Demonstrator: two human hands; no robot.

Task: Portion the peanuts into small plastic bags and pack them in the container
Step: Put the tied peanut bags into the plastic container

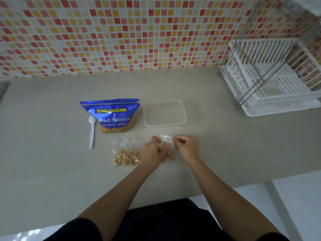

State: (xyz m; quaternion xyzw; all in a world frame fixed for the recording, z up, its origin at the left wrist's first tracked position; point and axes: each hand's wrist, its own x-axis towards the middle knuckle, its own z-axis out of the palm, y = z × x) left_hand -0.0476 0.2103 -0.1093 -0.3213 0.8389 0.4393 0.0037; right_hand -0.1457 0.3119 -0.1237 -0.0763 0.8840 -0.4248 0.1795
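The left hand [152,152] and the right hand [187,146] each pinch one end of the mouth of a small bag [167,146], which hangs between them just above the counter [52,171], with its peanuts [168,153] bunched low against the left palm. The risk, I judge, lies in the seal: if the strip is pressed closed only at the pinched ends, nuts could spill out once the bag tips toward the container. A second filled bag [126,154] lies flat just beside the left wrist (close enough that a careless sweep could shove it). Just beyond the fingers sits the clear container [165,113], lidless, holding no bags. To its left stands the blue peanut packet [111,115], with a white spoon [91,131] lying alongside. Farther right, a dish rack [271,80] stands against the tiled wall [121,32].
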